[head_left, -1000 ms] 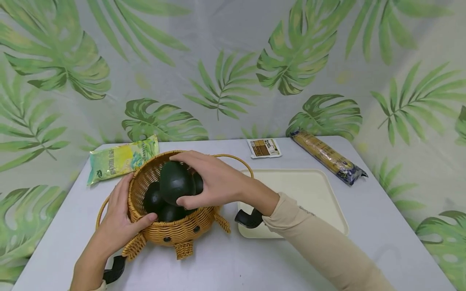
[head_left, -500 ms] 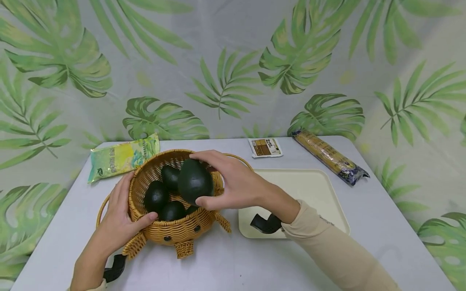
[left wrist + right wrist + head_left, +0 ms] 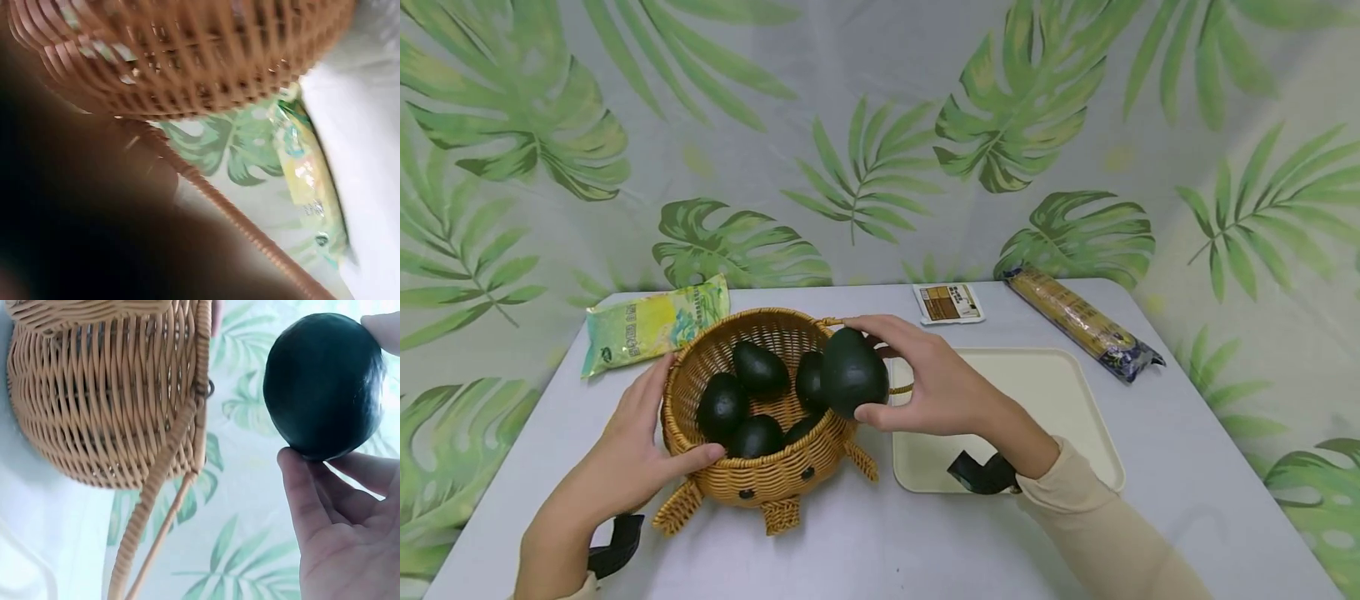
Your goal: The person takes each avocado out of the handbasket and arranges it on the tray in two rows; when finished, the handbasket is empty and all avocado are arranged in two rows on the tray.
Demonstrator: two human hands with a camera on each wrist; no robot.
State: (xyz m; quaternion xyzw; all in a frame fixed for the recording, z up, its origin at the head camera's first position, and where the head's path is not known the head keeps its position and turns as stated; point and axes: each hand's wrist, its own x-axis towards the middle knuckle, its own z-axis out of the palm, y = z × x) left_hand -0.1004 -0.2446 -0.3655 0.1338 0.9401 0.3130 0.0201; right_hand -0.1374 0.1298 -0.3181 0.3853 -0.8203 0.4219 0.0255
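A dark green avocado (image 3: pixel 853 373) is pinched between the thumb and fingers of my right hand (image 3: pixel 936 383), just over the right rim of a brown wicker basket (image 3: pixel 752 479). The right wrist view shows the same avocado (image 3: pixel 325 387) held apart from the basket's wall. Several more dark avocados (image 3: pixel 760 369) lie inside the basket. My left hand (image 3: pixel 632 442) rests against the basket's left side, its fingers extended and its thumb lying at the front rim. Blur and darkness hide most of that hand in the left wrist view, beside the basket's handle (image 3: pixel 228 209).
A cream tray (image 3: pixel 1037 433) lies right of the basket, partly under my right forearm. Along the back are a green-yellow packet (image 3: pixel 651 329), a small white-brown packet (image 3: pixel 949 304) and a long clear-wrapped package (image 3: pixel 1078 323). A leaf-patterned cloth hangs behind the white table (image 3: pixel 887 542).
My right hand has lifted the avocado from inside the basket and carried it right to the rim, uncovering the other avocados. My left wrist has shifted slightly left, while the basket stays in place.
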